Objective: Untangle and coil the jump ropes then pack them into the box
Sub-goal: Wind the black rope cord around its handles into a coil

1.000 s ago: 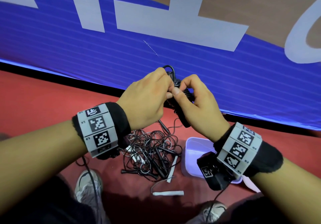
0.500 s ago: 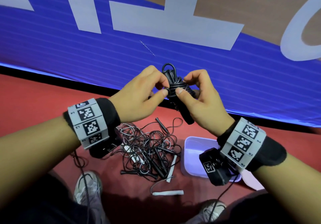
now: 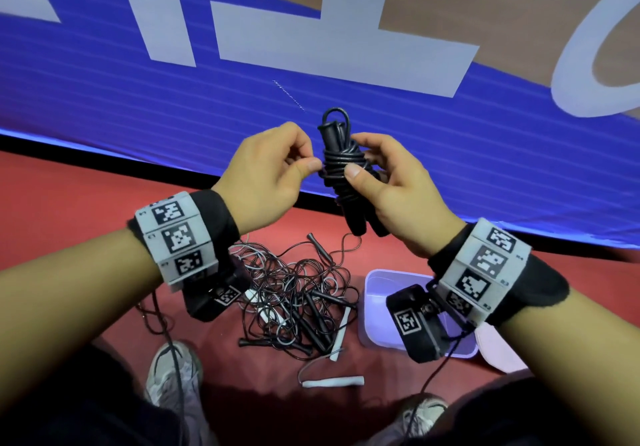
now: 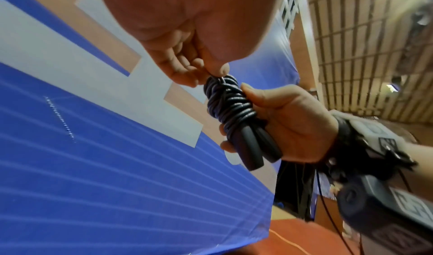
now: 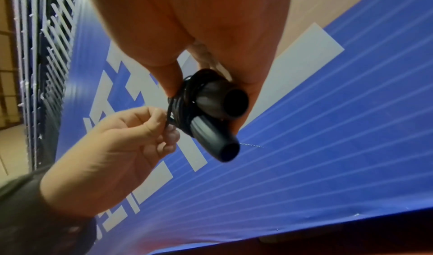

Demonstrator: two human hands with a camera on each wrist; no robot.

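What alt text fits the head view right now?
The right hand grips a coiled black jump rope by its handles while the left hand pinches its cord. Below on the red floor lie tangled ropes and a lavender box.

A black jump rope (image 3: 343, 168) is coiled: its thin cord is wound in tight turns round its two black handles (image 4: 254, 148), which lie side by side and point down, with a small loop of cord standing up at the top. It is held up in the air. Below, on the red floor, a tangled heap of black and white jump ropes (image 3: 294, 293) lies loose, handles poking out at odd angles, and one white handle (image 3: 334, 381) lies apart in front. Just right of the heap stands the pale lilac box (image 3: 375, 290), open-topped.
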